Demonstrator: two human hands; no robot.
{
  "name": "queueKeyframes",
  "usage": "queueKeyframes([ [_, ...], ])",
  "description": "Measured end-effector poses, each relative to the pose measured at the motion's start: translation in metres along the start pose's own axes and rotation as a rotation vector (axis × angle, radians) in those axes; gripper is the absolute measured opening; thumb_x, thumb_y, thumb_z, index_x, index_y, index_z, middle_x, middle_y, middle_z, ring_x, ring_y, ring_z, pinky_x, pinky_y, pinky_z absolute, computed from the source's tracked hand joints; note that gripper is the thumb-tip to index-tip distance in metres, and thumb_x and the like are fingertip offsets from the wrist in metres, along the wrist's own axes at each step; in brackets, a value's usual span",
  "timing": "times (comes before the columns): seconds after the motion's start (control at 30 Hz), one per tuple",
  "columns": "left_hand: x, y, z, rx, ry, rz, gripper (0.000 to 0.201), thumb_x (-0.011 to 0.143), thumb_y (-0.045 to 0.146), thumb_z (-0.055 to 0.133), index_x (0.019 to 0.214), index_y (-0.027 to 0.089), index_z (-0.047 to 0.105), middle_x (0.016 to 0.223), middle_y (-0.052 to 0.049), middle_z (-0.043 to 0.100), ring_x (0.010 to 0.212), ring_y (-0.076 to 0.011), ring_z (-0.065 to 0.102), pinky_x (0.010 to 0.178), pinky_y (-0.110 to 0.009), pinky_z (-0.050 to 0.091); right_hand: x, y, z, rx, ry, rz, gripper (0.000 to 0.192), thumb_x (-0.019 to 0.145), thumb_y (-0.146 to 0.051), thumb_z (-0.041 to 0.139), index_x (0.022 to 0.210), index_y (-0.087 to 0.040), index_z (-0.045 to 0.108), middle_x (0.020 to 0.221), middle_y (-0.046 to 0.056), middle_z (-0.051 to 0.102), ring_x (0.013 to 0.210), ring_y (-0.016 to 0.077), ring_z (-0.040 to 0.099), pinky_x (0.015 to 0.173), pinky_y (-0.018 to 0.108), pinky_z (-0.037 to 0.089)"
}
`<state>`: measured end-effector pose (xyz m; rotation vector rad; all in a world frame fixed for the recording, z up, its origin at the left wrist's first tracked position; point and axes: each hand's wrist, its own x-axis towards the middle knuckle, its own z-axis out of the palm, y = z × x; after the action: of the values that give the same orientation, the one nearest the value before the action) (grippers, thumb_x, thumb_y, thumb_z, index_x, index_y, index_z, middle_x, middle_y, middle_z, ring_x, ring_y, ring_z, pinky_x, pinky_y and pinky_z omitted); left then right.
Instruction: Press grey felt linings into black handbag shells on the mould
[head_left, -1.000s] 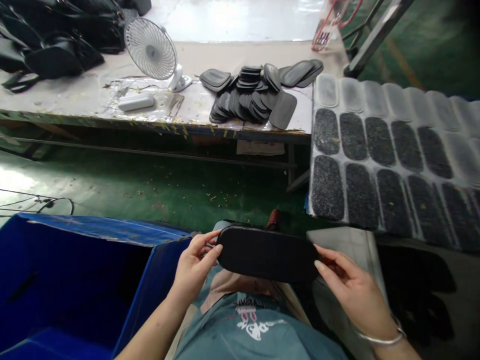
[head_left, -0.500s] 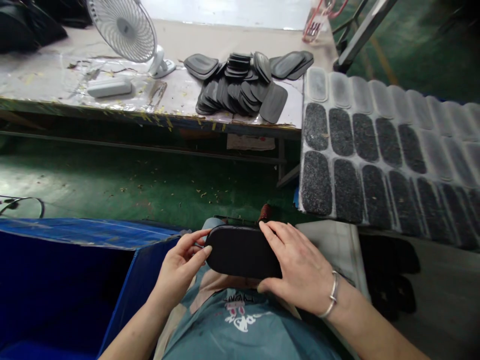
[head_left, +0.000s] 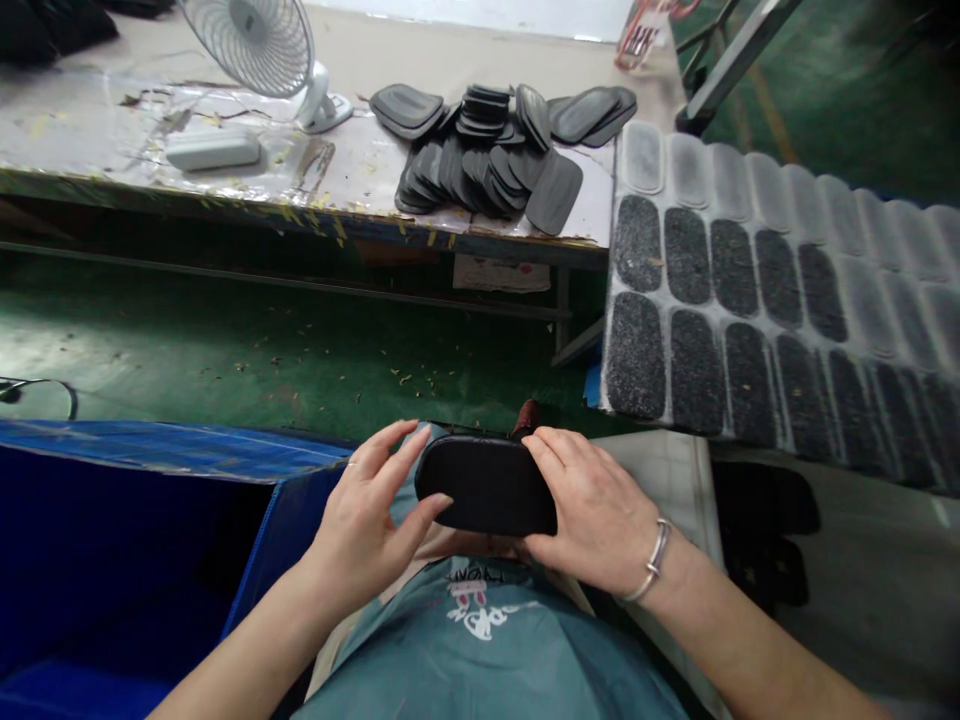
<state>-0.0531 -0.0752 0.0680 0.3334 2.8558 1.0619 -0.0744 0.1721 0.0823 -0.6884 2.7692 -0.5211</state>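
A black pad (head_left: 487, 487) with rounded ends lies level in front of my apron. My right hand (head_left: 592, 510) grips its right end, fingers over the far edge and thumb at the near edge. At the other end, my left hand (head_left: 379, 510) is spread, its thumb resting on the pad's face and its index finger stretched beside the far left corner. The pad's underside is hidden. My left hand's remaining fingers show apart from the pad.
Ahead, a table (head_left: 360, 180) bears several dark grey oval pieces (head_left: 465, 180), a white fan (head_left: 255, 45) and a white oblong object (head_left: 214, 150). A moulded sheet of rounded shapes (head_left: 742, 290) stands at right. A blue bin (head_left: 274, 540) is at left.
My left hand's fingers have spread from a pinch on the pad's left end, and its thumb has slid inward over the face. My right hand still grips the other end.
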Motion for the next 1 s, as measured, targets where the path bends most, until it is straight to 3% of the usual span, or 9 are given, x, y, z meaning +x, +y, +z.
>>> queueKeyframes([
  [0.1,0.015,0.016,-0.006,0.219,-0.261,0.295,0.082,0.08,0.047,0.061,0.147,0.018,0.024,0.152,-0.016,0.029,0.143,-0.0354,0.013,0.112,-0.058,0.012,0.001,0.0,-0.002,-0.001,-0.024,-0.007,0.072,0.057,-0.036,0.07,0.122,-0.012,0.049,0.125,0.016,0.053,0.113,0.0317,0.048,0.099,0.046,0.042],
  [0.17,0.028,0.023,-0.003,0.28,-0.379,0.38,0.088,0.077,0.048,0.062,0.147,0.015,0.021,0.153,-0.017,0.026,0.144,-0.0346,0.01,0.112,-0.06,0.001,0.002,0.001,-0.002,-0.007,-0.025,-0.012,0.073,0.057,-0.038,0.071,0.122,-0.013,0.049,0.124,0.016,0.053,0.112,0.0326,0.048,0.096,0.047,0.043],
  [0.27,0.04,0.026,0.005,0.302,-0.465,0.397,0.088,0.074,0.045,0.064,0.146,0.014,0.023,0.15,-0.018,0.033,0.142,-0.034,0.017,0.111,-0.061,-0.004,0.001,0.003,0.0,-0.014,-0.015,-0.027,0.07,0.056,-0.034,0.071,0.121,-0.015,0.049,0.122,0.016,0.054,0.111,0.0326,0.049,0.094,0.047,0.044],
  [0.6,0.042,0.03,0.01,0.289,-0.409,0.401,0.075,0.066,0.034,0.065,0.134,0.011,0.04,0.134,-0.021,0.05,0.13,-0.0349,0.04,0.109,-0.063,0.0,-0.013,0.007,0.01,-0.053,0.066,-0.049,0.089,0.057,-0.04,0.074,0.133,-0.009,0.041,0.13,0.019,0.046,0.122,0.035,0.041,0.106,0.05,0.034],
  [1.0,0.044,0.035,0.01,0.321,-0.394,0.405,0.072,0.063,0.036,0.066,0.127,0.012,0.044,0.127,-0.019,0.054,0.113,-0.0338,0.054,0.109,-0.065,0.002,-0.011,0.009,0.011,0.053,0.12,-0.033,0.071,0.055,-0.032,0.069,0.12,-0.012,0.049,0.119,0.015,0.051,0.113,0.0309,0.045,0.102,0.046,0.037],
])
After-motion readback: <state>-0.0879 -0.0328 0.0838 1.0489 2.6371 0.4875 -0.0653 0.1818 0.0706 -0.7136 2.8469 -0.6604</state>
